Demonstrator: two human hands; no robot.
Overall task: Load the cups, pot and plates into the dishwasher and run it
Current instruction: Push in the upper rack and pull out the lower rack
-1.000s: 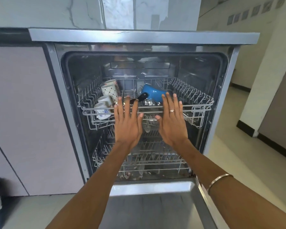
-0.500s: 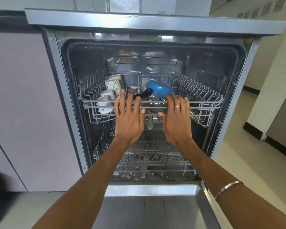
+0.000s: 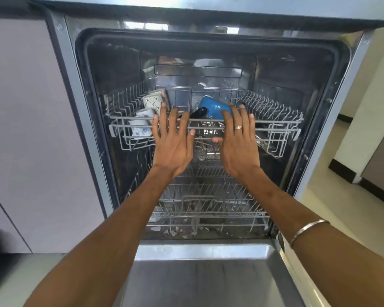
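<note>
Your left hand (image 3: 172, 142) lies flat against the front rail of the upper rack (image 3: 275, 127), fingers straight and spread, thumb out to the side; nothing is curled round the wire. Your right hand (image 3: 238, 145) is set the same way just beside it, fingers extended and fanned, palm toward the rail, a ring on one finger and a bangle (image 3: 308, 230) on the forearm. The two hands are apart, with a gap between the thumbs.

The upper rack sits inside the dishwasher (image 3: 319, 69) cavity, its front rail near the door opening. In its left part stand the cups: a patterned cup (image 3: 152, 101) toward the back with another partly hidden behind it, and two white cups (image 3: 140, 125) in front, the nearest with a blue flower print. The blue pot (image 3: 213, 108) lies tilted in the middle of the rack, its black handle (image 3: 197, 113) pointing left toward your left fingertips; your right fingertips overlap its lower edge (contact cannot be confirmed).

The lower rack (image 3: 208, 209) is below, pushed in, with debris on the floor of the tub beneath it. I cannot make out plates in either rack. The door (image 3: 204, 273) hangs open, flat beneath your forearms. Grey cabinet fronts (image 3: 27, 129) adjoin on the left.
</note>
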